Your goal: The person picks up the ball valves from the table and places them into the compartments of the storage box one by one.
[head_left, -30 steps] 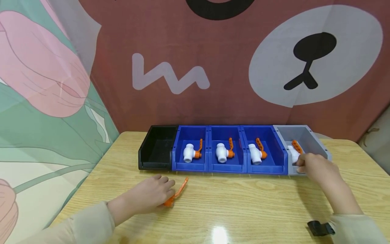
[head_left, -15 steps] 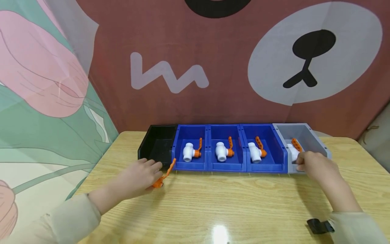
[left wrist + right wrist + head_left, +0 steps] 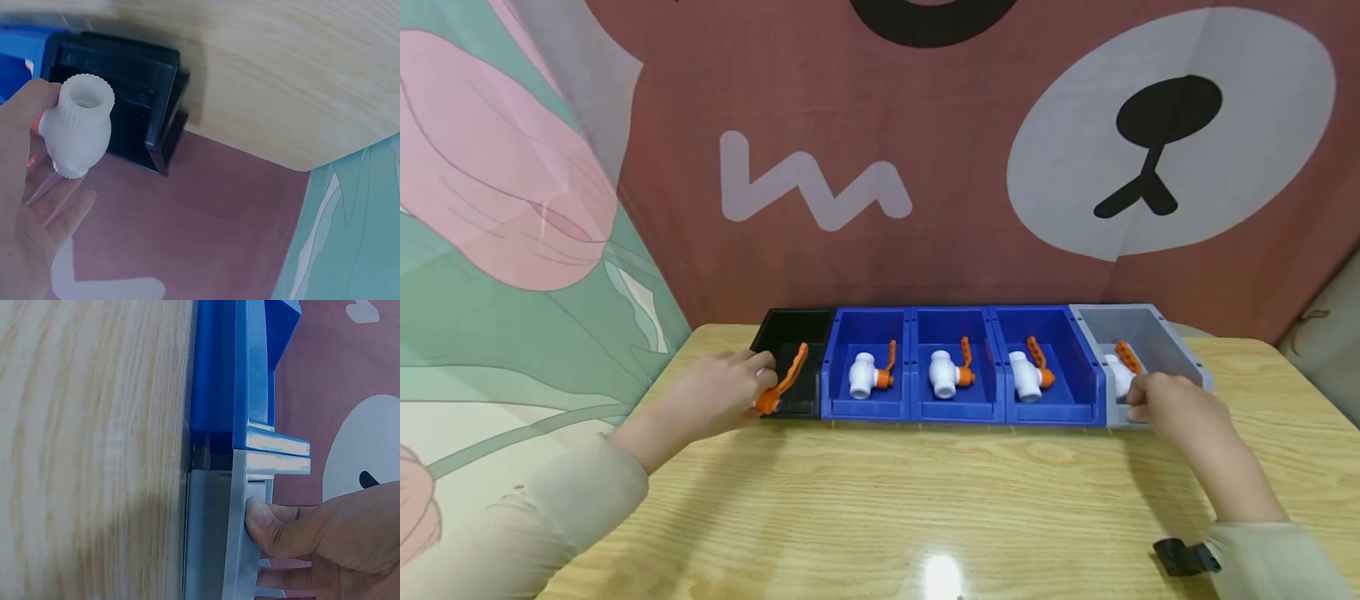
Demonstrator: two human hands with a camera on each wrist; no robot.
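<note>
In the head view, my left hand [image 3: 726, 392] holds a ball valve over the front of the black bin [image 3: 811, 392]. The valve's orange lever [image 3: 793, 368] points up. In the left wrist view its white body [image 3: 80, 134] shows, with one round opening facing the camera; thumb and fingers pinch it at the orange side. At the far right, my right hand [image 3: 1183, 421] grips the front lip of the grey bin [image 3: 211, 531], thumb outside and fingers behind the lip. Another ball valve [image 3: 1120, 377] lies inside that bin, partly hidden by the hand.
Between the black and grey bins stand three blue bins [image 3: 958, 412] in a row, each with one white ball valve [image 3: 943, 375] with an orange lever. They rest on a wooden table [image 3: 880, 500]. A printed cloth [image 3: 850, 267] hangs right behind.
My left hand has lifted the ball valve off the table and carried it left and away from me to the black bin. My right hand stays at the grey bin.
</note>
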